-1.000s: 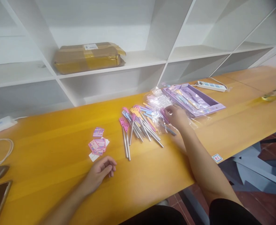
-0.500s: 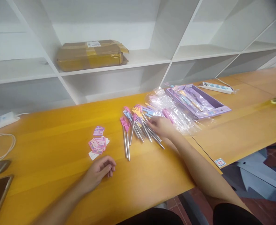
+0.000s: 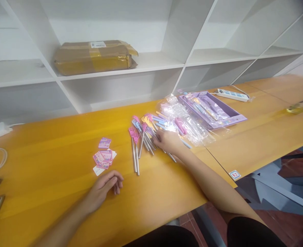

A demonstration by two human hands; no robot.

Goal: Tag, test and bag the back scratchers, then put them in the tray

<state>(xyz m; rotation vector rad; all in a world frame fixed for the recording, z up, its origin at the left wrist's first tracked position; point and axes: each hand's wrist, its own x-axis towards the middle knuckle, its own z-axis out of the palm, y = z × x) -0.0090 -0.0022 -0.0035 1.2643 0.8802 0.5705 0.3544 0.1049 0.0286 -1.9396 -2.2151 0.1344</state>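
My right hand (image 3: 168, 141) reaches over a pile of small back scratchers with metal rods and hand-shaped heads. Its thumb and fingers are closed on the rod of a back scratcher in the pile; the grip is partly hidden. A yellow scratcher head (image 3: 147, 121) shows just beyond the fingers, near a blue one (image 3: 136, 124). Two pink-headed back scratchers (image 3: 135, 138) lie side by side at the pile's left. My left hand (image 3: 107, 187) rests on the table, fingers loosely curled and thumb apart, with nothing visible in it. Pink printed cards (image 3: 104, 158) lie just beyond it.
Clear plastic bags (image 3: 192, 127) lie right of the pile, beside a purple tray box (image 3: 236, 118) with wrapped scratchers. Behind stands a white shelf (image 3: 164, 61) with a taped cardboard box (image 3: 89, 60). A power strip (image 3: 232, 95) is at the back right.
My right hand has shifted left and slightly nearer over the back scratchers, uncovering a blue handle beside it. My left hand stays by the cards. The view has turned slightly right.
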